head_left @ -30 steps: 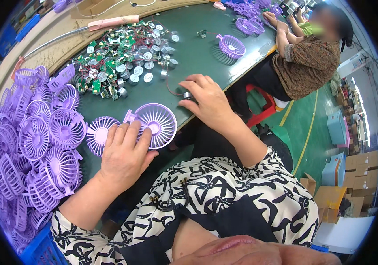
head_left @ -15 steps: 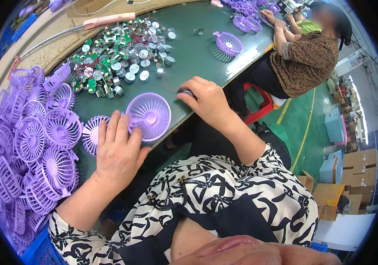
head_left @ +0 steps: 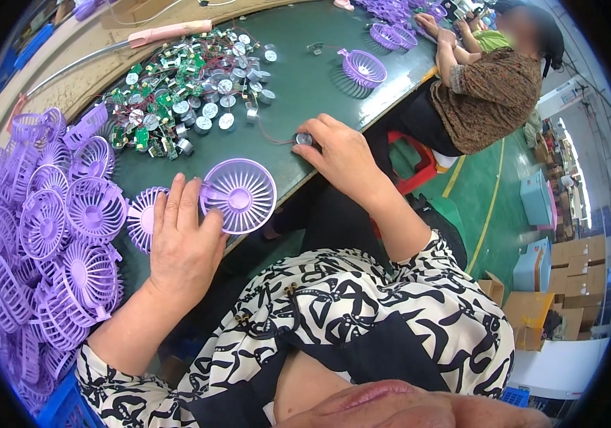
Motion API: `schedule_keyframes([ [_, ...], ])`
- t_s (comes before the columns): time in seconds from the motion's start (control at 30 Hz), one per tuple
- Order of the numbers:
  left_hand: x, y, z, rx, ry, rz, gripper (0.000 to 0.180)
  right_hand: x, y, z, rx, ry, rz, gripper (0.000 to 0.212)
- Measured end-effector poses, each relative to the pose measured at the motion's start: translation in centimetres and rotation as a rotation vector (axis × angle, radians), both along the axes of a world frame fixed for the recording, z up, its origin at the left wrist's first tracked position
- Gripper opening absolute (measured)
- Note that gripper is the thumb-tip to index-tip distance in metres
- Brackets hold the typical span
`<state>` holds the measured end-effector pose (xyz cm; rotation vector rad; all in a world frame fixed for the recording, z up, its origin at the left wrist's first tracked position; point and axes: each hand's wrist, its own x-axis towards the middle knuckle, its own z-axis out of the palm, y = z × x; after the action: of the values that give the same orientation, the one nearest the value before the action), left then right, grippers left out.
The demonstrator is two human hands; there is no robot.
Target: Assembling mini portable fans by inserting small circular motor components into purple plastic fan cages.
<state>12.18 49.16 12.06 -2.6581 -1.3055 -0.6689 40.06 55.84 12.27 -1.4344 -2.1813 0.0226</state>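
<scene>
My left hand (head_left: 185, 246) lies over the stem of a purple slotted fan housing (head_left: 252, 187), with the thumb and fingers around it. The round bowl faces up near the table edge; the stem is partly hidden by my fingers. Beside the same hand lies another purple housing (head_left: 141, 220), partly covered. My right hand (head_left: 342, 155) pinches a small round silver motor (head_left: 304, 138) between thumb and fingers, just above the table to the right of the bowl. A thin red wire runs from the motor toward a small metal piece (head_left: 252, 114) by the pile of parts.
A heap of purple housings (head_left: 48, 228) fills the left side. Motors and green circuit boards (head_left: 184, 100) are piled at the back of the green table (head_left: 298, 64). Farther right lies a wired housing (head_left: 364, 69). A co-worker (head_left: 491, 93) sits along the right edge.
The purple bowl has tilted, so its slots now show clearly. My right hand has turned slightly, and the motor's flat face now shows. The view has shifted a little.
</scene>
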Motion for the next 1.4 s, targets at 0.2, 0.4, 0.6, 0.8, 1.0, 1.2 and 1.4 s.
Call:
schedule_keyframes([
  [0.2,-0.1,0.1,0.1,-0.026,0.011,-0.024,0.031,-1.9,0.8,1.7,-0.071,0.097,0.065,0.023],
  [0.4,-0.2,0.0,-0.1,-0.026,0.002,-0.022,0.033,-5.3,-1.7,4.2,0.075,0.164,0.391,0.026],
  [0.6,-0.2,0.0,0.1,-0.072,-0.03,-0.06,0.036,-6.3,-3.3,2.6,-0.09,-0.228,0.549,0.027],
  [0.8,-0.2,-0.1,-0.1,-0.047,-0.025,-0.049,0.035,-6.4,-2.2,2.8,-0.074,-0.265,0.556,0.025],
  [1.0,-0.2,0.0,-0.1,-0.058,-0.025,-0.052,0.037,-6.1,-1.3,3.4,-0.043,-0.349,0.701,0.021],
  [1.2,-0.2,-0.1,-0.1,-0.075,-0.041,-0.07,0.04,-6.6,-0.6,3.2,-0.072,-0.408,0.727,0.017],
  [1.4,-0.2,0.0,-0.3,-0.059,-0.036,-0.064,0.04,-6.9,-1.2,3.0,-0.034,-0.495,0.668,0.021],
])
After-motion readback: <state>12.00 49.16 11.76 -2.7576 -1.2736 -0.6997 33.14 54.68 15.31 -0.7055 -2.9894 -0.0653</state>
